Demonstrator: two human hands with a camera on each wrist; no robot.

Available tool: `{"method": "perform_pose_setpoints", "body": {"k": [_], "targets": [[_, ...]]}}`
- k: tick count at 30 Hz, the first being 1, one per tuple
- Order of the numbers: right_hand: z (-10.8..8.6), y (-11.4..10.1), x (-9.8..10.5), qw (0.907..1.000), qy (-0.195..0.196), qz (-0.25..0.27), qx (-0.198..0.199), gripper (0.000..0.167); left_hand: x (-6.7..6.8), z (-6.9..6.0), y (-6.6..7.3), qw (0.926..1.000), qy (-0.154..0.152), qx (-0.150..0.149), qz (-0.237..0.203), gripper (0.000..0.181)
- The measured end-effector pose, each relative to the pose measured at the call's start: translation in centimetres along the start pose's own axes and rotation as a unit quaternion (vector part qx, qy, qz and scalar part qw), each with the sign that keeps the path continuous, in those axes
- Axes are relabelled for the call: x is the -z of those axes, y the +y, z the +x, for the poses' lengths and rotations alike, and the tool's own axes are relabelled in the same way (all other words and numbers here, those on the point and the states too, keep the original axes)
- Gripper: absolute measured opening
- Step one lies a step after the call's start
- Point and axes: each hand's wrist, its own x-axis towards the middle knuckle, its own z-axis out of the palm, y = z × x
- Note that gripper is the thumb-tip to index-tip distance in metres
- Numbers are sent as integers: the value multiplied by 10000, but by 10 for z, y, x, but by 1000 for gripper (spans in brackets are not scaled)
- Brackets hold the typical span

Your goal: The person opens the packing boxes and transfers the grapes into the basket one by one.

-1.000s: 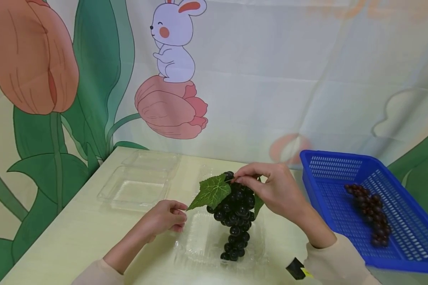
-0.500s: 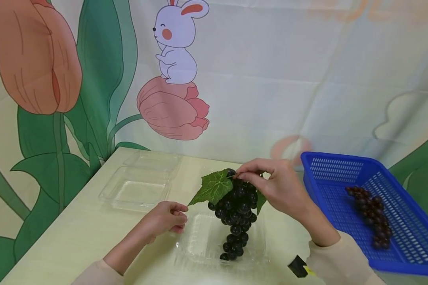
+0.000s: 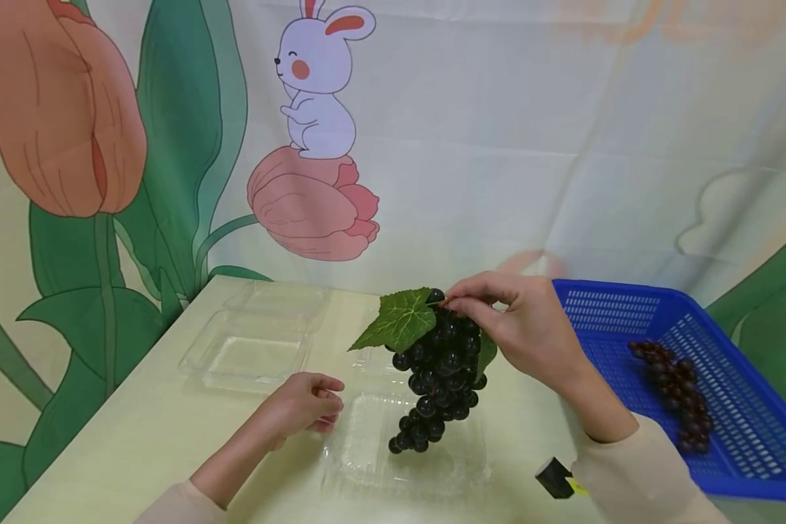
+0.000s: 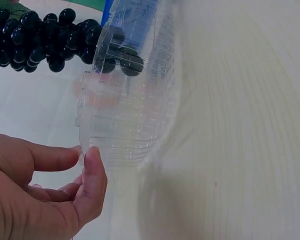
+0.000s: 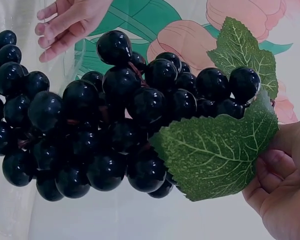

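A bunch of black grapes (image 3: 445,367) with green leaves (image 3: 399,320) hangs by its stem from my right hand (image 3: 527,327), which pinches the stem between thumb and fingertips. Beneath it on the table lies an open clear plastic clamshell box (image 3: 365,447). Its left rim is between the thumb and fingers of my left hand (image 4: 55,185), a light pinch at the edge. In the left wrist view the bunch's lower tip shows through the clear box wall (image 4: 125,100). Glossy grapes (image 5: 110,165) fill the right wrist view, where a leaf (image 5: 215,155) partly covers the stem.
At the right stands a blue plastic basket (image 3: 629,295) with a bunch of dark reddish grapes (image 3: 675,393) inside. Another open clear box (image 3: 249,353) lies at the back left. A small black object (image 3: 555,478) with a yellow part is near my right sleeve.
The black grapes have risen a little with my right hand, and their lower tip has swung to the left, off its earlier place. My left hand stays at the box's edge.
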Motion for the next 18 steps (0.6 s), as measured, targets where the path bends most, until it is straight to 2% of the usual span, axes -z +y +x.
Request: {"method": "perform_pose_setpoints", "body": {"k": [8, 18], "targets": [[3, -2, 13, 9998, 116, -171, 45, 21, 0, -1, 0, 10000, 60, 54, -11, 36], [1, -10, 35, 9984, 284, -309, -376, 16, 0, -2, 0, 10000, 79, 48, 15, 36]]}}
